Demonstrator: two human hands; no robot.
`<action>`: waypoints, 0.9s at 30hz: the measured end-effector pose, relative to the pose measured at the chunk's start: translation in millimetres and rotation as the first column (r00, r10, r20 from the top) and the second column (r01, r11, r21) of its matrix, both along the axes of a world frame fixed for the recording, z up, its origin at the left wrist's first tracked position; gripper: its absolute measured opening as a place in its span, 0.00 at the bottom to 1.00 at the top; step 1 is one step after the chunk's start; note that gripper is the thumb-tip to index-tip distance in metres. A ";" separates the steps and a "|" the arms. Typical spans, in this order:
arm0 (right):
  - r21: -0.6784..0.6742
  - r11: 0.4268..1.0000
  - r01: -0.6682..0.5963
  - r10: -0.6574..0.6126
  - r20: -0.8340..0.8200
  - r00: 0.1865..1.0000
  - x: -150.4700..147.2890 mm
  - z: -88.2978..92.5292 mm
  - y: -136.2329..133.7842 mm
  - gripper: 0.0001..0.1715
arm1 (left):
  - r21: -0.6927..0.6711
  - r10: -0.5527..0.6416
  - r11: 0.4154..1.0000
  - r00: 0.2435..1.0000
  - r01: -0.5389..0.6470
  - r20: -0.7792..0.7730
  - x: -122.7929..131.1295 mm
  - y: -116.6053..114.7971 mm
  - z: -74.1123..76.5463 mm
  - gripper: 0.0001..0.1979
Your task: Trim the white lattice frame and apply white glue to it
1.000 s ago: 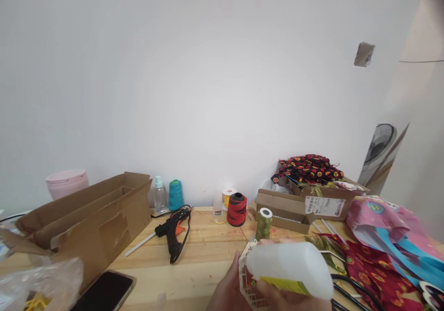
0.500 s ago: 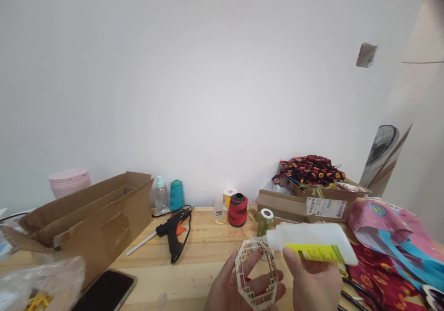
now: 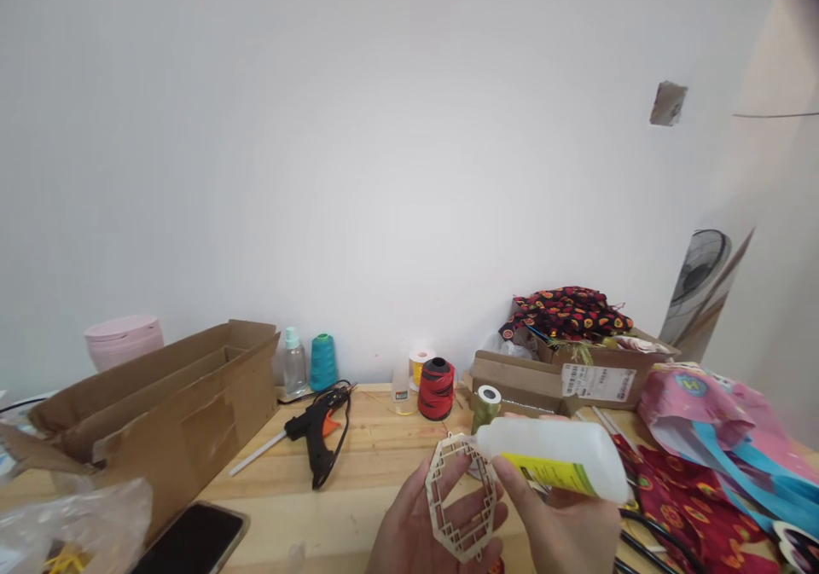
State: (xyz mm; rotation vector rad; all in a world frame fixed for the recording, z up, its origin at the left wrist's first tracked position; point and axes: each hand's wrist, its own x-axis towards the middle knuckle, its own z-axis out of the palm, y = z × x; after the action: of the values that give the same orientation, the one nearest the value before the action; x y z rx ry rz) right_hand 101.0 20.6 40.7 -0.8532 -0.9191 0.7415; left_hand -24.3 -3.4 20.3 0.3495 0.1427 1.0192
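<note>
My left hand [image 3: 404, 523] grips a pale wooden lattice frame [image 3: 436, 518], eight-sided with an open middle, its fingers showing behind the openings. In my right hand [image 3: 569, 530] lies a white squeeze bottle [image 3: 554, 444] with a yellow-green label, tipped on its side. The bottle's nozzle points left and meets the top edge of the frame, or comes very near it; I cannot tell if anything flows out. A green thread spool [image 3: 486, 408] stands just behind the bottle.
A black glue gun [image 3: 318, 442] with a white stick lies left of my hands. Behind are a red thread cone [image 3: 436, 389] and a teal one [image 3: 323, 362]. A cardboard box [image 3: 185, 425] and phone [image 3: 192, 540] sit left; patterned red cloth [image 3: 682, 497] and black handles lie right.
The bottle and my right hand have shifted left and slightly down along the frame's top edge. The frame has turned a little, and the whole view has drifted slightly.
</note>
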 end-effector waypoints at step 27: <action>-0.185 0.976 -0.113 0.095 -0.104 0.990 -13.5 8.1 -19.6 0.46 | 0.029 -0.064 0.998 0.998 0.065 -0.016 5.7 6.6 -12.0 0.21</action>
State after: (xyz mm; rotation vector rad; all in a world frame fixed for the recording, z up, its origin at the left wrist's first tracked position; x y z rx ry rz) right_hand 87.6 1.0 48.8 -0.9346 -0.8222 0.9650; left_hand -18.6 3.2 8.3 0.3859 0.1292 0.9560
